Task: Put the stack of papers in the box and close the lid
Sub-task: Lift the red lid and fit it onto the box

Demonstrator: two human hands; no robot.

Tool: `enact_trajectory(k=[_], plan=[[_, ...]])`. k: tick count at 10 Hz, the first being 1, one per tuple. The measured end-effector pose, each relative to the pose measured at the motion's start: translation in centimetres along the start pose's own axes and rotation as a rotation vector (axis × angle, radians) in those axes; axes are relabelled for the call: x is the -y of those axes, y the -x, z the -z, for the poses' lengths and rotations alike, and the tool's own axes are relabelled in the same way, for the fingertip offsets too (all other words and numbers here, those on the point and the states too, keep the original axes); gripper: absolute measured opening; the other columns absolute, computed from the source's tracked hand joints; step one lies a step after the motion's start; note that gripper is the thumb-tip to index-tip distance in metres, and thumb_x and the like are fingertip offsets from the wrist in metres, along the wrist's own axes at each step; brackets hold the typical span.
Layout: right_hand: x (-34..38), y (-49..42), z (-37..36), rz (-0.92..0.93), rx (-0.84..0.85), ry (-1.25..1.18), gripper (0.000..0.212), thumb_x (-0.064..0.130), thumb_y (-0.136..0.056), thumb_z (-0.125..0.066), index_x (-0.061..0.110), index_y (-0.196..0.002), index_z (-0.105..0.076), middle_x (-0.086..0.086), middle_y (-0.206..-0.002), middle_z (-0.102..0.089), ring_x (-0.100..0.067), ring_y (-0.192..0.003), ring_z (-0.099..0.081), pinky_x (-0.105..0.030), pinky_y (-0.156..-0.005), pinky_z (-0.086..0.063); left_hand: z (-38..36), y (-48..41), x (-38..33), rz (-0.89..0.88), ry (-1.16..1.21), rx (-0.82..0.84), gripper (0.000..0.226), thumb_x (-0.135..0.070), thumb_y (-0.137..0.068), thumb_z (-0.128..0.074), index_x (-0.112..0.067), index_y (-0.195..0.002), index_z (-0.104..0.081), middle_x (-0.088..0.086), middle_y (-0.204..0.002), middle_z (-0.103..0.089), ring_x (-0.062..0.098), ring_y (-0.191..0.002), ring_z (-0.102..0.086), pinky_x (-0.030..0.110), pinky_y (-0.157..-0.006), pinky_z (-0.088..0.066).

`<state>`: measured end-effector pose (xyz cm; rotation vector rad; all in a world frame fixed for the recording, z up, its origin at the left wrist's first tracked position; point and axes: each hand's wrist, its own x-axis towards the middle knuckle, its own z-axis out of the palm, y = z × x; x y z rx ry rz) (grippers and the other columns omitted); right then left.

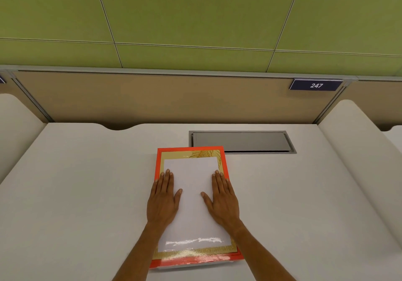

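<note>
A flat orange-red box (158, 165) with a gold inner border lies on the white desk in front of me. A stack of white papers (192, 211) rests on top of it, inside the gold border. My left hand (162, 200) lies flat on the left edge of the papers, fingers together and pointing away. My right hand (221, 200) lies flat on the right edge in the same way. Neither hand grips anything. I cannot tell whether the box's lid is on or off.
A grey metal cable hatch (241, 142) is set into the desk (87, 193) just behind the box on the right. Rounded white dividers (356, 150) rise at both sides. A beige panel with a "247" label (315, 85) and green wall stand behind.
</note>
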<state>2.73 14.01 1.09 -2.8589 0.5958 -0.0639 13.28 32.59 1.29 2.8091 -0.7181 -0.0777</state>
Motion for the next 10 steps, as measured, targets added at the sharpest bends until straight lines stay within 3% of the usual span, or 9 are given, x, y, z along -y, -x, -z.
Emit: enact_trajectory(k=[1,3,5,6,8,10], plan=[[0.1,-0.1,-0.1,0.001,-0.006,0.023,0.081,0.066,-0.094,-0.014,0.017,-0.155,0.006,0.000,-0.164,0.007,-0.014,-0.151,0.008,-0.029,-0.125,0.002,0.1,0.1,-0.2,0.002,-0.013,0.004,0.079,-0.061,-0.093,-0.013,-0.011,-0.155,-0.016,0.003,-0.164,-0.016,0.019,-0.152,-0.013,0.027,-0.122,0.005],[0.0,-0.1,-0.2,0.008,-0.005,0.027,0.080,0.066,-0.094,-0.013,0.017,-0.154,0.009,0.001,-0.164,0.010,-0.012,-0.151,0.012,-0.027,-0.121,0.011,-0.1,0.0,-0.2,0.007,-0.045,0.013,0.078,-0.060,-0.094,-0.015,-0.010,-0.154,-0.016,0.005,-0.164,-0.016,0.020,-0.152,-0.014,0.037,-0.125,-0.014],[0.1,0.0,0.0,-0.004,0.013,0.008,0.081,0.066,-0.094,-0.014,0.017,-0.154,0.010,0.001,-0.164,0.011,-0.013,-0.151,0.012,-0.031,-0.125,0.003,0.1,0.0,-0.3,0.012,-0.056,0.025,0.080,-0.061,-0.092,-0.012,-0.010,-0.154,-0.014,0.006,-0.164,-0.015,0.021,-0.152,-0.014,0.039,-0.124,-0.016],[0.1,0.0,0.4,0.001,0.029,-0.013,0.081,0.065,-0.094,-0.016,0.016,-0.154,0.009,-0.001,-0.164,0.010,-0.015,-0.151,0.010,-0.032,-0.125,0.001,0.4,0.1,-0.6,-0.001,-0.038,0.029,0.086,-0.064,-0.090,-0.001,-0.009,-0.154,-0.013,0.006,-0.164,-0.015,0.022,-0.152,-0.014,0.039,-0.125,-0.015],[-1.0,0.1,1.2,-0.041,0.039,-0.037,0.085,0.069,-0.092,-0.019,0.016,-0.154,0.006,-0.001,-0.164,0.005,-0.016,-0.152,0.006,-0.031,-0.125,0.002,0.6,-0.1,-1.3,0.006,-0.008,0.000,0.094,-0.066,-0.083,0.014,-0.010,-0.155,-0.007,0.004,-0.165,-0.007,0.020,-0.153,-0.007,0.037,-0.126,-0.009],[-4.4,0.6,3.5,-0.057,0.026,-0.058,0.087,0.071,-0.091,-0.023,0.018,-0.155,0.005,-0.001,-0.164,0.005,-0.017,-0.152,0.006,-0.031,-0.123,0.007,0.6,0.1,-4.9,0.009,0.080,-0.010,0.094,-0.067,-0.082,0.013,-0.011,-0.155,-0.009,0.006,-0.165,-0.010,0.021,-0.153,-0.009,0.038,-0.126,-0.010]])
